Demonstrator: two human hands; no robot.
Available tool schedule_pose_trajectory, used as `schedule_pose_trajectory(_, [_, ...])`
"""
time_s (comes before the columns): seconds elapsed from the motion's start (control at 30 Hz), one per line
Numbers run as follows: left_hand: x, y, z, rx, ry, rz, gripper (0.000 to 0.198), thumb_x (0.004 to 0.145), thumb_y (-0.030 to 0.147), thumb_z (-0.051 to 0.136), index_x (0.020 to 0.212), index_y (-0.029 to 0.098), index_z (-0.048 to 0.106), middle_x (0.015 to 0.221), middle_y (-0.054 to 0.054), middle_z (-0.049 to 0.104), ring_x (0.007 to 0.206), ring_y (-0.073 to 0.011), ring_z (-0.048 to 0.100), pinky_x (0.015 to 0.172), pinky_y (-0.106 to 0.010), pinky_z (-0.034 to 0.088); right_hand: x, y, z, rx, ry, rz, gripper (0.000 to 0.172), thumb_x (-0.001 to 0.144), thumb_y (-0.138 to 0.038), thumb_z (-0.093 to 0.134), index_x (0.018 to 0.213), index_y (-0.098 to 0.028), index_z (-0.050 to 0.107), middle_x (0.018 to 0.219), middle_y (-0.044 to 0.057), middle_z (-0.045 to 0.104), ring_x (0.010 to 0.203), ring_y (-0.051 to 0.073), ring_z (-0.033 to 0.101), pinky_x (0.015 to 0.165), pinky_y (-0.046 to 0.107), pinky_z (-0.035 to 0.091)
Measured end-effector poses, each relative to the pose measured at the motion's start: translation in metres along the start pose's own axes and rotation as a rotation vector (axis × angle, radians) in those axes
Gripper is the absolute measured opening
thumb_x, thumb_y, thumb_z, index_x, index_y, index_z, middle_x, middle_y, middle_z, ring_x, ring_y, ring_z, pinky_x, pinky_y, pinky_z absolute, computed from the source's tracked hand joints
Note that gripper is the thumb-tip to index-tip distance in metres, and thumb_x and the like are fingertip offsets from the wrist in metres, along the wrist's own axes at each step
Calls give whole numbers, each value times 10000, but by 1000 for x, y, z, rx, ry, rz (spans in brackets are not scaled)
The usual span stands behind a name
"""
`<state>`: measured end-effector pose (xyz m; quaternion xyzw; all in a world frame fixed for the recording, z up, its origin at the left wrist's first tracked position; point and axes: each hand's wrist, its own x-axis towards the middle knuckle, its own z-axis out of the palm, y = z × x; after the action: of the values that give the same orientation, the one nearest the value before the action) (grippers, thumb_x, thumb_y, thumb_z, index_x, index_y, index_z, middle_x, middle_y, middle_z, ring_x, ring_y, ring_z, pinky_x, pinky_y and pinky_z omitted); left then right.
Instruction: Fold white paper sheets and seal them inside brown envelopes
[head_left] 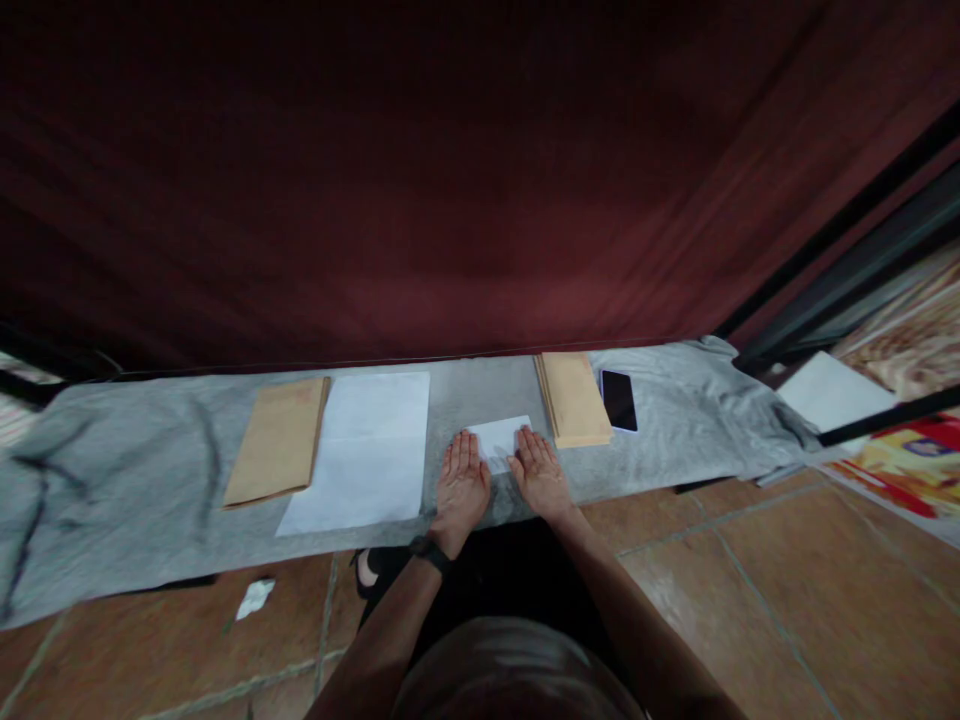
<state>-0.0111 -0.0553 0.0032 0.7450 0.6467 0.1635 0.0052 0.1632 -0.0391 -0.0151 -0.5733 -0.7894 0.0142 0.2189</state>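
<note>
A small folded sheet of white paper (pixel 498 446) lies flat on the grey cloth in front of me. My left hand (pixel 461 485) rests palm down on its left end, fingers stretched out and pointing away from me. On the right end lies my right hand (pixel 541 474), also flat with its fingers extended. Left of my hands is a larger white sheet (pixel 375 450) with a faint crease across it. A stack of brown envelopes (pixel 577 400) sits just beyond my right hand.
Another brown envelope stack (pixel 276 440) overlaps the big sheet's left side. A phone (pixel 619 400) lies right of the nearer stack. Grey cloth (pixel 690 410) covers the narrow bench, with a dark red curtain (pixel 450 200) behind. Crumpled white tissue (pixel 256 598) is on the tiled floor.
</note>
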Motion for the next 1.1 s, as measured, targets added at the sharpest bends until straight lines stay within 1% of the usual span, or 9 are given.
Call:
schedule_pose_trajectory(0.13, [-2, -2, 1, -5, 30, -39, 602, 959, 205, 339, 1539, 48, 313, 1574, -189, 402, 1510, -272, 272, 1213, -500, 315, -2, 1, 2, 6, 53, 48, 566, 1068, -401, 332, 1533, -83, 384, 1551, 188, 425, 1448, 300, 394, 1170, 510, 354])
schedule_pose_trajectory(0.27, [1, 2, 1, -2, 54, -21, 592, 967, 204, 319, 1530, 20, 314, 1578, -206, 388, 1518, -282, 250, 1214, -517, 306, 3, -1, -1, 10, 39, 98, 583, 1075, -413, 276, 1504, -47, 427, 1535, 202, 442, 1451, 302, 388, 1175, 505, 343])
schedule_pose_trajectory(0.33, [5, 8, 1, -9, 30, 52, 577, 973, 204, 305, 1519, 20, 338, 1586, -197, 380, 1519, -276, 249, 1223, -500, 291, 12, -4, -4, 36, 5, 70, 570, 1078, -391, 240, 1508, -68, 429, 1535, 183, 449, 1462, 282, 373, 1180, 505, 339])
schedule_pose_trajectory(0.43, [14, 16, 5, -18, -45, 159, 570, 977, 199, 299, 1531, 75, 339, 1592, -159, 387, 1513, -256, 269, 1234, -481, 270, 27, -11, -8, 112, -80, -38, 542, 1082, -363, 195, 1505, -142, 452, 1524, 117, 485, 1458, 225, 386, 1190, 472, 342])
schedule_pose_trajectory(0.53, [22, 20, 13, -15, -100, 195, 568, 976, 200, 316, 1534, 94, 342, 1574, -167, 414, 1504, -253, 293, 1226, -478, 283, 39, -17, -7, 167, -141, -107, 547, 1086, -372, 169, 1488, -170, 480, 1500, 78, 524, 1438, 180, 413, 1196, 418, 344])
schedule_pose_trajectory(0.63, [24, 19, 19, 2, -126, 190, 560, 979, 201, 318, 1521, 63, 357, 1573, -195, 401, 1505, -267, 287, 1227, -477, 276, 42, -18, -1, 154, -151, -106, 559, 1086, -377, 165, 1487, -145, 477, 1500, 91, 523, 1443, 177, 403, 1205, 407, 327])
schedule_pose_trajectory(0.73, [23, 17, 21, 18, -126, 176, 570, 980, 184, 299, 1538, 70, 323, 1600, -179, 360, 1518, -257, 253, 1234, -477, 259, 40, -14, 4, 109, -151, -94, 563, 1084, -372, 168, 1490, -122, 468, 1527, 106, 485, 1465, 188, 369, 1217, 415, 298])
schedule_pose_trajectory(0.97, [21, 8, 15, 38, -65, 95, 571, 988, 223, 296, 1518, 14, 342, 1599, -196, 354, 1521, -270, 242, 1238, -465, 250, 33, 2, 9, 6, -128, -41, 577, 1078, -403, 254, 1519, -62, 403, 1571, 152, 397, 1499, 240, 301, 1224, 443, 263])
schedule_pose_trajectory(1.1, [18, 3, 13, 55, -39, 18, 576, 979, 217, 311, 1519, 21, 350, 1602, -181, 355, 1525, -262, 232, 1236, -447, 261, 28, 7, 10, -29, -71, 2, 595, 1074, -420, 277, 1525, -47, 387, 1578, 169, 377, 1491, 268, 319, 1209, 450, 286])
